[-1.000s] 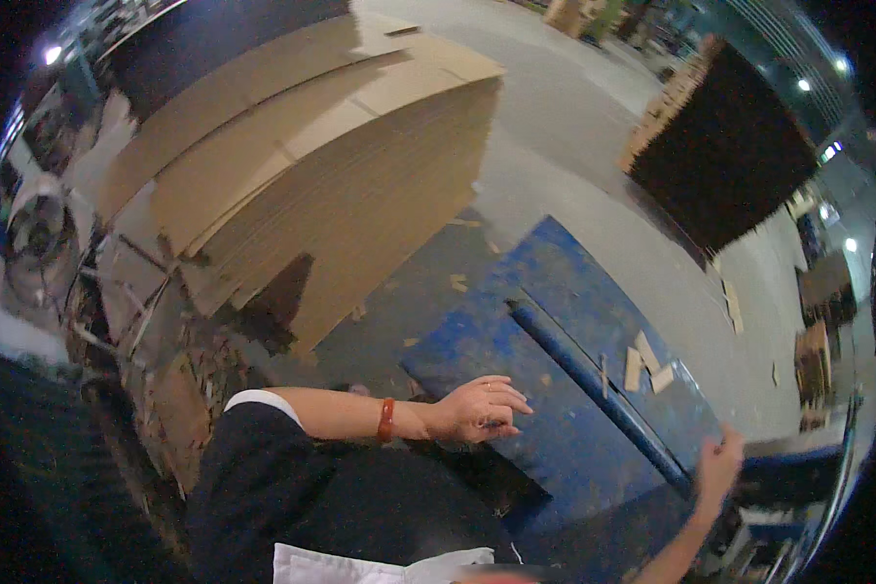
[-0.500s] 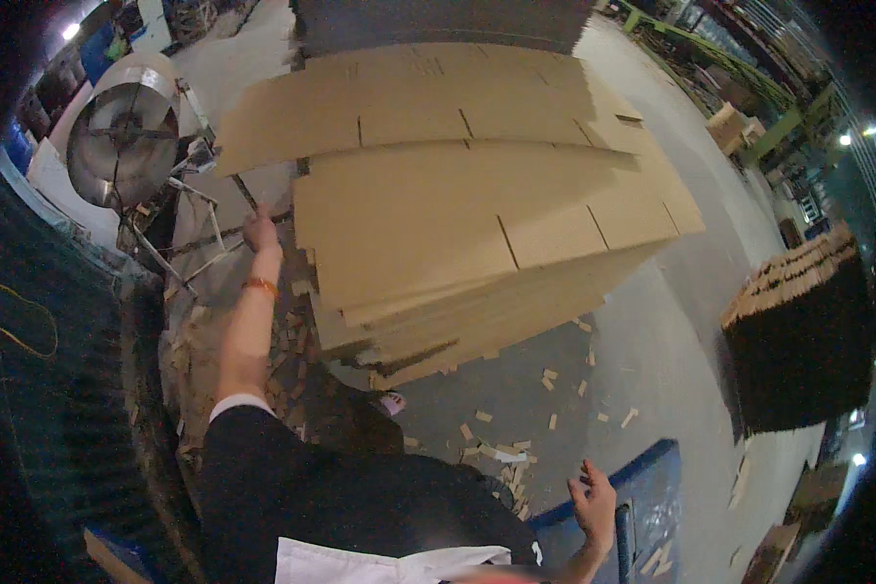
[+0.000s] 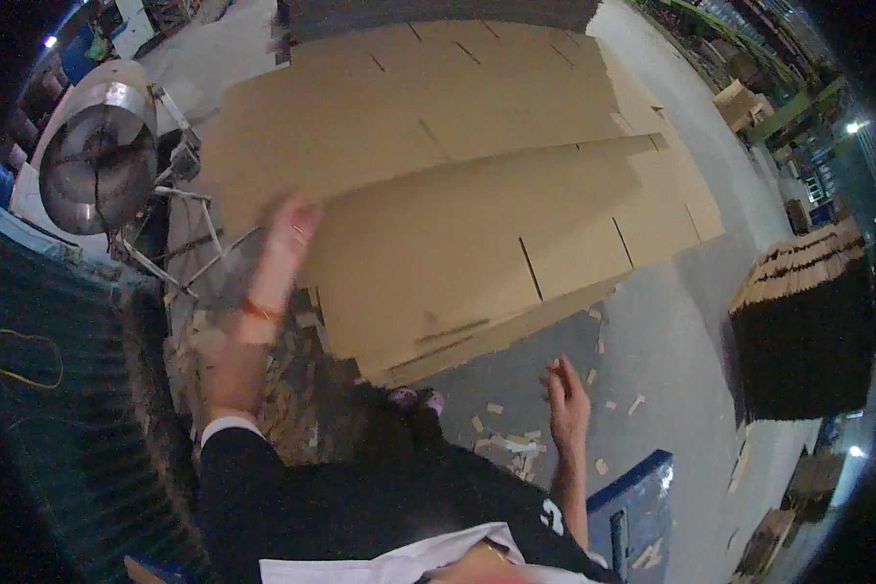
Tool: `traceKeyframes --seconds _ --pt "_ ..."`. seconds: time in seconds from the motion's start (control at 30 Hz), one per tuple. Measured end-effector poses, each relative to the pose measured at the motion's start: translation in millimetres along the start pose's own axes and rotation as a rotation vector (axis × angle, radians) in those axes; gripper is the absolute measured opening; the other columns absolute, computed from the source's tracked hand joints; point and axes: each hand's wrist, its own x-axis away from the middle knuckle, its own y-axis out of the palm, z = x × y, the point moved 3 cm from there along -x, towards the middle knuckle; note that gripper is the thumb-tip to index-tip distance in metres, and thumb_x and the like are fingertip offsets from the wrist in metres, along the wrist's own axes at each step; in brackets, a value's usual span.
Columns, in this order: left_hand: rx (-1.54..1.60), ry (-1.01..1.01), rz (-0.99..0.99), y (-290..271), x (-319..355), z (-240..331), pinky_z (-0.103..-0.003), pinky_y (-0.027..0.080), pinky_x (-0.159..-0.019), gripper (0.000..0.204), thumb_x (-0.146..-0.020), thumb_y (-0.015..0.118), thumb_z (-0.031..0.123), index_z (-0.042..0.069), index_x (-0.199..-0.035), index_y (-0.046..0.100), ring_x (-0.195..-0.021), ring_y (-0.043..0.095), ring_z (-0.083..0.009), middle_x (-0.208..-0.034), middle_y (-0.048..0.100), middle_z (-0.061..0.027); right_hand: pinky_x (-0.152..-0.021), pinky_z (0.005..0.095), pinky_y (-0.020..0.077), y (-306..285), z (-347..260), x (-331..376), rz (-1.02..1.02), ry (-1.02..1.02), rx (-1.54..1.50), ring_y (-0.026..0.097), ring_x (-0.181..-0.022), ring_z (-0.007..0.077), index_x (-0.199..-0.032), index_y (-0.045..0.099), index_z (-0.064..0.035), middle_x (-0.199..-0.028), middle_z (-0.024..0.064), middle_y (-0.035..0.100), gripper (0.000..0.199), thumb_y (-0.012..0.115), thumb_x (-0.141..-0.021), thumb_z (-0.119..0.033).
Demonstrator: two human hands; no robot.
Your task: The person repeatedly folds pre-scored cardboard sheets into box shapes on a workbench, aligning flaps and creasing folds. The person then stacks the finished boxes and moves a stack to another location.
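Head view, left hand (image 3: 287, 238) blurred, fingers open, at the left edge of the top sheet of a tall cardboard stack (image 3: 477, 204), right hand (image 3: 566, 401) empty with fingers spread above scrap-strewn floor (image 3: 652, 331), metal fan (image 3: 97, 161) to the left.

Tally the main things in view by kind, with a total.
Stacks of flat cardboard sheets: 2, one by the left hand at, one dark at
Metal drum machine: 1
Blue pallet: 1
Hands: 2, right hand empty
Total: 6
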Motion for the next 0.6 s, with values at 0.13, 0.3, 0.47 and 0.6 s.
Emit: traceKeyframes --seconds 0.13,0.3,0.47,0.6 --pt "-0.128 -0.144 0.089 49.4 187.0 -115.2 -0.026 0.050 -0.075 0.028 -0.091 0.051 0.028 0.004 -0.105 0.055 -0.086 0.058 -0.0155 -0.096 0.060 -0.0059 -0.077 0.0394 0.0486 35.8 6.9 -58.2 -0.005 0.136 -0.823 0.054 -0.105 0.0280 -0.134 0.031 -0.0060 -0.128 0.0147 0.045 0.053 0.046 -0.092 -0.034" --pt "-0.216 -0.510 0.109 41.7 273.7 -147.3 -0.027 0.048 -0.080 0.033 -0.090 0.053 0.032 0.005 -0.109 0.054 -0.090 0.061 -0.0155 -0.100 0.062 -0.0086 -0.066 0.0350 0.0496 67.6 5.4 -121.0 -0.009 0.149 -0.963 0.058 -0.085 0.0207 -0.118 0.041 -0.0032 -0.103 0.0102 0.055 0.041 0.055 -0.088 -0.027" --pt "-0.813 -0.643 -0.503 47.0 292.5 -93.3 -0.027 0.049 -0.074 0.029 -0.089 0.054 0.030 0.001 -0.089 0.061 -0.078 0.062 -0.0152 -0.087 0.065 -0.0095 -0.057 0.0321 0.0473 50.8 37.6 -138.8 0.437 0.062 -0.621 0.055 -0.072 0.0174 -0.108 0.042 -0.0006 -0.086 0.0075 0.054 0.034 0.058 -0.081 -0.013" --pt "-0.874 -0.152 -0.258 40.4 243.0 -21.8 -0.028 0.047 -0.059 0.035 -0.087 0.056 0.029 0.002 -0.064 0.061 -0.063 0.059 -0.0142 -0.068 0.063 -0.0083 -0.050 0.0313 0.0465 23.6 73.4 -143.5 0.402 0.082 -0.523 0.055 -0.072 0.0170 -0.108 0.044 -0.0006 -0.085 0.0088 0.054 0.033 0.058 -0.081 -0.011"
